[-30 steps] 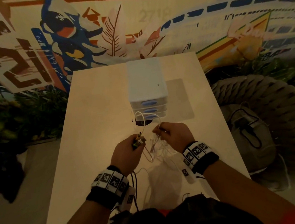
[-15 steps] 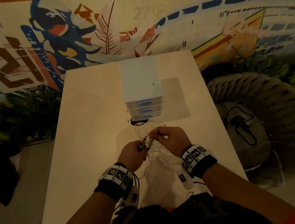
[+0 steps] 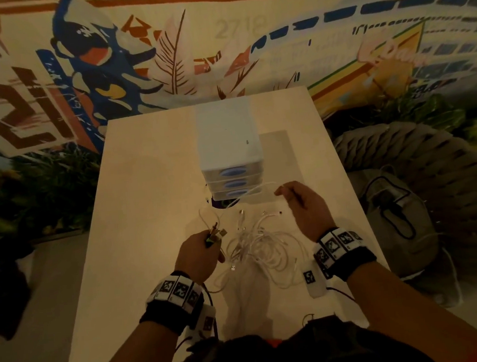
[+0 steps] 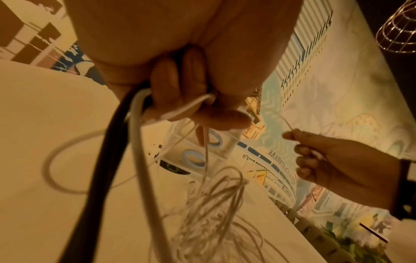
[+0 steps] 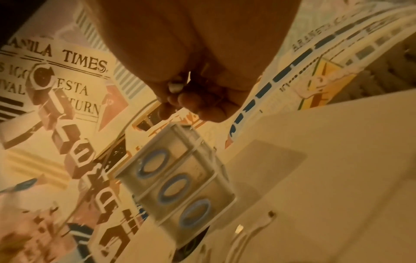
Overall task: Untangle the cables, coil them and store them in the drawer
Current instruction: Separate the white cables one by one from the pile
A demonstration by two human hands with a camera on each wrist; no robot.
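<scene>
A tangle of thin white cables (image 3: 262, 247) lies on the light table (image 3: 148, 205) between my hands, seen up close as the white cables (image 4: 211, 210). My left hand (image 3: 200, 252) grips a bunch of cable ends and plugs (image 3: 217, 235), its fingers (image 4: 175, 89) curled round white and black strands. My right hand (image 3: 304, 204) is lifted to the right and pinches one white cable (image 3: 249, 192) that stretches left in front of the drawer unit. The white drawer unit (image 3: 230, 150) with three blue-handled drawers (image 5: 173, 188) stands behind, all drawers closed.
A small dark round object (image 3: 219, 203) sits at the foot of the drawer unit. A woven grey pouf (image 3: 418, 161) and a grey bag (image 3: 397, 217) stand right of the table. Plants (image 3: 32, 191) fill the left side; a mural wall is behind.
My hands were close together over the tangle. Now the right hand has pulled away to the right and up, drawing one white cable out, while the left keeps hold of the plug ends.
</scene>
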